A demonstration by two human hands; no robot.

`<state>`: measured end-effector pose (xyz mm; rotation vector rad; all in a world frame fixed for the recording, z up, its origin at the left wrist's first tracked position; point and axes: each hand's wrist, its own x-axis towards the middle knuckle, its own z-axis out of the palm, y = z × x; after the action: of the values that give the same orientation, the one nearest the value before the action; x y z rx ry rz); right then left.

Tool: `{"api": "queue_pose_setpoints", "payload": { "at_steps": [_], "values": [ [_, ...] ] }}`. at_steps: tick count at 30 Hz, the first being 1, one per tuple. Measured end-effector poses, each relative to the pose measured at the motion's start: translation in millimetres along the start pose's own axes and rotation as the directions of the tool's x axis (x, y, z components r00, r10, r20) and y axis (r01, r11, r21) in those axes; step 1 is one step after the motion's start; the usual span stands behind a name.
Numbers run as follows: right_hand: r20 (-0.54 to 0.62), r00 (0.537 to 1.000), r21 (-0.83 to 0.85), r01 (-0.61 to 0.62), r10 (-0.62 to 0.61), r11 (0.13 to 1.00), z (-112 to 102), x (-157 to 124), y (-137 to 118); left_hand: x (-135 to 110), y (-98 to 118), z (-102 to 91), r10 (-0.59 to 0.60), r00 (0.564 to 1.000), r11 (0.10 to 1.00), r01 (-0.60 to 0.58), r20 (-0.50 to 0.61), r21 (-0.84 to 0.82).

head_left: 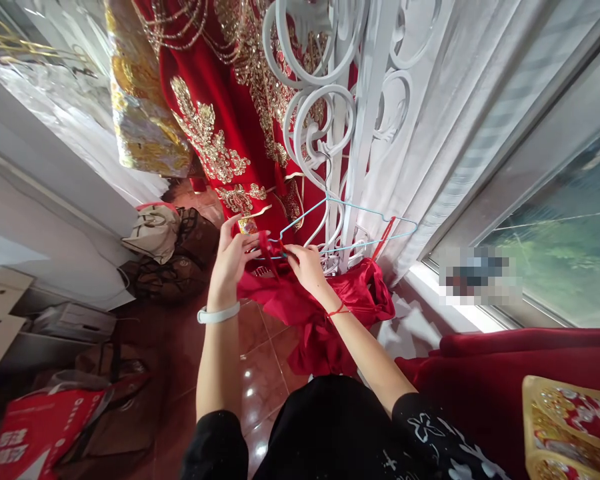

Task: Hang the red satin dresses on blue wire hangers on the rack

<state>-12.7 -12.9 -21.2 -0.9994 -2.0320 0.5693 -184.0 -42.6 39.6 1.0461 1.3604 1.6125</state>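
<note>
A shiny red dress (365, 293) hangs from a thin light-blue wire hanger (363, 205). One thin red strap (384, 239) is looped over the hanger's right arm. At the hanger's left end, my left hand (233, 257), with a white band at its wrist, holds gathered red fabric of the dress between its fingers. Close beside it, my right hand (307, 267) pinches the dress where it meets the hanger. Its fingertips partly hide the strap and the wire there. A red cord circles my right wrist.
The hanger's hook is at a white scrolled metal rack (320, 110). Red gowns with gold embroidery (205, 133) hang behind. Bags (167, 240) stand on the tiled floor at left, with a red bag (45, 427) nearer. A window (570, 220) is at right, above red cloth (480, 373).
</note>
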Motion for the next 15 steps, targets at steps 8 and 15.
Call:
{"api": "queue_pose_setpoints", "payload": {
  "at_steps": [8, 15],
  "values": [
    [0.008, 1.000, -0.036, 0.000, 0.000, 0.999, -2, -1, 6, -14, -3, 23.3, 0.003, 0.927, 0.973, -0.088, 0.375, 0.212],
    [0.044, 0.999, -0.018, 0.011, -0.010, 1.000, -3, 1, 9, -11, -3, 21.0, 0.022, 0.894, 0.947, -0.162, 0.448, 0.276]
  ]
}}
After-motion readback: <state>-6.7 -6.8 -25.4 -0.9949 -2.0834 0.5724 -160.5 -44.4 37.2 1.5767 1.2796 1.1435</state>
